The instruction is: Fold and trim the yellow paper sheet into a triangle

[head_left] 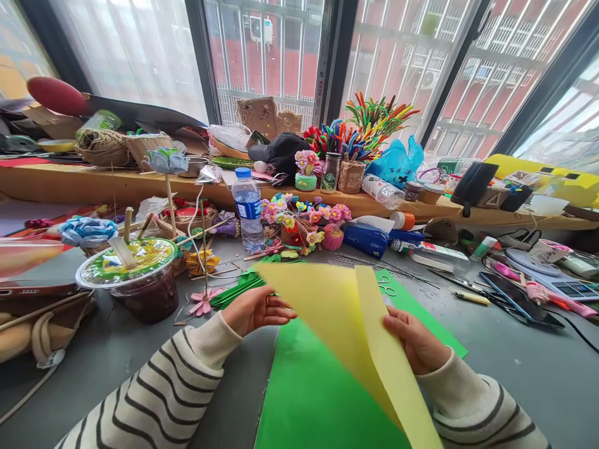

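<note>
Over a grey table (552, 374), the right hand (416, 340) pinches yellow paper (346, 324), left hand (257, 310) loosely open — likely repositioning, next needing two-handed support.

Left of the left hand (262, 310), a lidded cup (148, 298); beyond that hand, a water bottle (248, 218); right of the right hand (416, 340), a phone (517, 300) and scale (559, 284).

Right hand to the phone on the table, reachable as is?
Probably not yet: the right hand holds the yellow paper, though nothing upright seems to block its way to the phone.
</note>
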The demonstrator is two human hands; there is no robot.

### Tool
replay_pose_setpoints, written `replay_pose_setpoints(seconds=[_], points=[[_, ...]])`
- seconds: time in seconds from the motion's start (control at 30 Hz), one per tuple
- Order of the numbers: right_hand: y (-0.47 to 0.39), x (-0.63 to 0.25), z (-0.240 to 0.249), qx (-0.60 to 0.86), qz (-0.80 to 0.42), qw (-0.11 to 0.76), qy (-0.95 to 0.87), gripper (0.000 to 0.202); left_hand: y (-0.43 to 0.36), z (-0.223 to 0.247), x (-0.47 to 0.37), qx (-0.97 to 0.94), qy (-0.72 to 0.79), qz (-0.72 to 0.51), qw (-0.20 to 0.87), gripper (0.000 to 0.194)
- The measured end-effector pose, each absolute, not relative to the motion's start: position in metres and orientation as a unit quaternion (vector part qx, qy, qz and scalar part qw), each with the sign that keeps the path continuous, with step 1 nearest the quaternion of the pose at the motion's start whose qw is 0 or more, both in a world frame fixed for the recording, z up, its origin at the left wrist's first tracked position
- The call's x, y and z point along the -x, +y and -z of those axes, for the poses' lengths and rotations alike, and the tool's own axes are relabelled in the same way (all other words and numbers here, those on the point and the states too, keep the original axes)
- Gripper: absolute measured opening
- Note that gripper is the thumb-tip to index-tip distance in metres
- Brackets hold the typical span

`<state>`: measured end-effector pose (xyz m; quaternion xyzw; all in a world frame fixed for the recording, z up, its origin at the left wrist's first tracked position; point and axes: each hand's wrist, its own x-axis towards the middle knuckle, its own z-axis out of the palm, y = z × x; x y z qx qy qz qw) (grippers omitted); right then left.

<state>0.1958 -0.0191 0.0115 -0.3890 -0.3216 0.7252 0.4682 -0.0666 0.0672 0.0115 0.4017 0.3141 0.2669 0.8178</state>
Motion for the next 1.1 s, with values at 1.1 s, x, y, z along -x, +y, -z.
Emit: replay_pose_setpoints(seconds=[1.1], points=[[-0.030, -0.149, -0.093, 0.388, -0.268, 0.683, -0.558, 0.012, 0.013, -0.046, 0.036, -0.581, 0.348, -0.499, 0.541, 0.017]])
